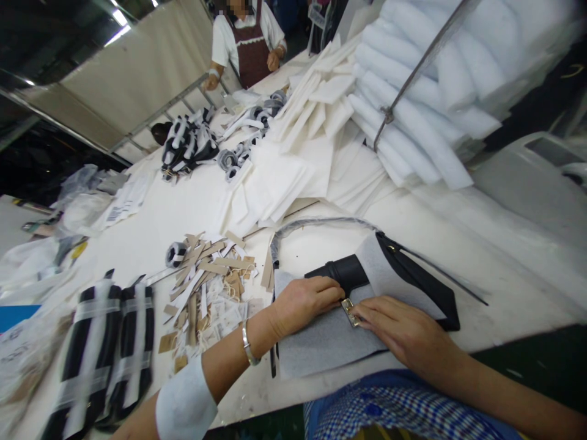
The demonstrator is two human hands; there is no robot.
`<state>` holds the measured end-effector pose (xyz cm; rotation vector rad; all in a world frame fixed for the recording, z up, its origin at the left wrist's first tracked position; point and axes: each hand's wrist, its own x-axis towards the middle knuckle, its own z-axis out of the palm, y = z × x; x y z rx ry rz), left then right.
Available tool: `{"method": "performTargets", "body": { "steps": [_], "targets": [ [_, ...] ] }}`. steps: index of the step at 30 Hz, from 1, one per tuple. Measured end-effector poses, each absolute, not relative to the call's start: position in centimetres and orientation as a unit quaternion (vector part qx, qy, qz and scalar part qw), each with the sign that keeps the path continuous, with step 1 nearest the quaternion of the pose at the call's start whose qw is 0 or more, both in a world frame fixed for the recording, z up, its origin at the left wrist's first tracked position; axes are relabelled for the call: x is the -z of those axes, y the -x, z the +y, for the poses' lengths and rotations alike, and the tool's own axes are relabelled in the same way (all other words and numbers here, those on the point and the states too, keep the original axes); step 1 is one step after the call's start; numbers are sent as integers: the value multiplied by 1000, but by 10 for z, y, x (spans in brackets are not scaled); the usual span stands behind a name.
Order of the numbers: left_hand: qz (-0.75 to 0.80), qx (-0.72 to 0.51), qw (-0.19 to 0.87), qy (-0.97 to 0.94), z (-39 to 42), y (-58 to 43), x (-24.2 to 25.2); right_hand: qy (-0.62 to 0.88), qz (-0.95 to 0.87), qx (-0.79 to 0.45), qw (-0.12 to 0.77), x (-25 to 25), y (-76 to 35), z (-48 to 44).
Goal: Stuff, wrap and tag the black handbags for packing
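Handbag (316, 355), grey-and-black, on desk (247, 391); my right fingers (376, 313) grasp its metal clasp (350, 312); my left fingers (324, 294) curl alongside, hold I cannot tell.

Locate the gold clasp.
In the head view, the gold clasp sits right of and below centre, at the grey-and-black bag, between the left hand and the right hand.

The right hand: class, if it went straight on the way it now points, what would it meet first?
The right hand would likely meet the metal clasp first, which it seems to touch; the left hand lies beyond, though depth is unclear.
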<state>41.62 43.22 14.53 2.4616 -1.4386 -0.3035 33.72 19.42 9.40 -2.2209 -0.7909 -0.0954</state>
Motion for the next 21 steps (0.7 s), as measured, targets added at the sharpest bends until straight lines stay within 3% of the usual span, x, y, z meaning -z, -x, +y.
{"method": "performTargets", "body": {
  "steps": [10, 21],
  "targets": [
    [-497, 149, 189, -834, 433, -418, -149, 869, -308, 62, 381, -97, -338, 195],
    [-231, 164, 391, -876, 430, -390, -174, 857, -309, 72, 407, -103, -343, 195]
  ]
}}
